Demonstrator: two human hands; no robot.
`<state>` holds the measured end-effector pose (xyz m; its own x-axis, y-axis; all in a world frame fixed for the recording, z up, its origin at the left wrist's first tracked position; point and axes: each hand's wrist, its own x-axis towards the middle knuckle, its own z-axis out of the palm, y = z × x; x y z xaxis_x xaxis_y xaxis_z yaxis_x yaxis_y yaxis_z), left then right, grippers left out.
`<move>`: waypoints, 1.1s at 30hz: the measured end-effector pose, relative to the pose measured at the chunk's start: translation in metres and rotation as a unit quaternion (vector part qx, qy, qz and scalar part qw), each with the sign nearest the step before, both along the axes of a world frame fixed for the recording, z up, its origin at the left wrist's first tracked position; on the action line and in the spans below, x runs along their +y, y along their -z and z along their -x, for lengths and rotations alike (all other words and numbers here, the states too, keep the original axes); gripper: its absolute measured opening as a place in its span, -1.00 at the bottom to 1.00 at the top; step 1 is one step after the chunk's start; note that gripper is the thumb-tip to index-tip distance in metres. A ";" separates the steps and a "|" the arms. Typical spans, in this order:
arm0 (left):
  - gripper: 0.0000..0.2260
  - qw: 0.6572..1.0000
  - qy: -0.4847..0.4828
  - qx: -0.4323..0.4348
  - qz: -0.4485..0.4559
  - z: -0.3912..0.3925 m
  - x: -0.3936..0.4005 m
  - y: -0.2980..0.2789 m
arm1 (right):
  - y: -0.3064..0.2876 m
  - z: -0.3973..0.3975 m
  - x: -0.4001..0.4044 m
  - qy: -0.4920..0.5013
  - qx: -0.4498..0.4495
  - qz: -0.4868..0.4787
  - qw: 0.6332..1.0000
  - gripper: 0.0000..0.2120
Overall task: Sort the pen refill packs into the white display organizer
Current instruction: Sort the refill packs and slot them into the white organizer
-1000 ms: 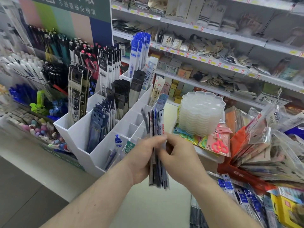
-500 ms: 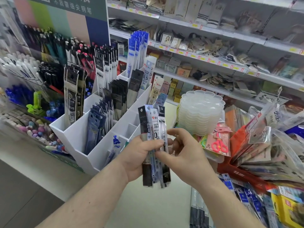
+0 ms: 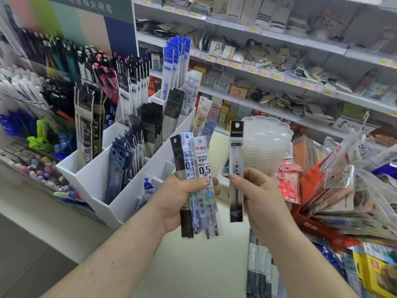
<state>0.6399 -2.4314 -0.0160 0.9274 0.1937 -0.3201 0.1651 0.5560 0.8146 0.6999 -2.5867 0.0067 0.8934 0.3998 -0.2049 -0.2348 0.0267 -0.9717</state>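
Observation:
My left hand (image 3: pixel 182 196) grips a fan of three refill packs (image 3: pixel 198 166): a black one, a blue one and a white one marked 0.5. My right hand (image 3: pixel 260 194) pinches a single black-and-clear refill pack (image 3: pixel 236 151), held upright and apart from the fan. The white display organizer (image 3: pixel 120 198) stands just left of my hands, stepped in tiers, with dark blue, black, white and blue packs standing in its compartments. Its front right compartments hold only a few packs.
A stack of clear scalloped trays (image 3: pixel 268 145) sits behind my right hand. Loose bagged goods (image 3: pixel 354 186) spill from a red bin at the right. Pen racks (image 3: pixel 53 67) fill the left; store shelves (image 3: pixel 279 67) run across the back. More refill packs (image 3: pixel 260 274) lie below.
My right hand has drawn one black-and-clear pack out of the bundle and moved it to the right. The left hand's remaining packs now face me, fanned out.

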 end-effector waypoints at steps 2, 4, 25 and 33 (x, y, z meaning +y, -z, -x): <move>-0.68 1.000 -0.001 -0.002 -0.009 -0.001 0.000 0.000 | 0.001 0.000 0.003 -0.014 0.001 -0.006 1.000 -0.92; -0.62 0.999 -0.011 -0.002 -0.030 -0.002 -0.001 0.000 | 0.004 -0.001 0.007 -0.016 -0.005 -0.001 1.000 -0.92; -0.66 0.986 -0.054 0.026 -0.158 0.025 0.010 -0.007 | 0.003 0.003 0.022 -0.118 -0.001 0.014 0.993 -0.94; -0.73 0.972 -0.165 0.032 -0.167 0.036 0.015 -0.017 | -0.011 -0.004 0.028 -0.058 -0.005 -0.001 0.998 -0.77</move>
<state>0.6036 -2.4160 0.0013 0.7776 0.5799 -0.2430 0.0785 0.2939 0.9526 0.7035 -2.5583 0.0177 0.8428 0.5017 -0.1949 -0.2260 0.0012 -0.9741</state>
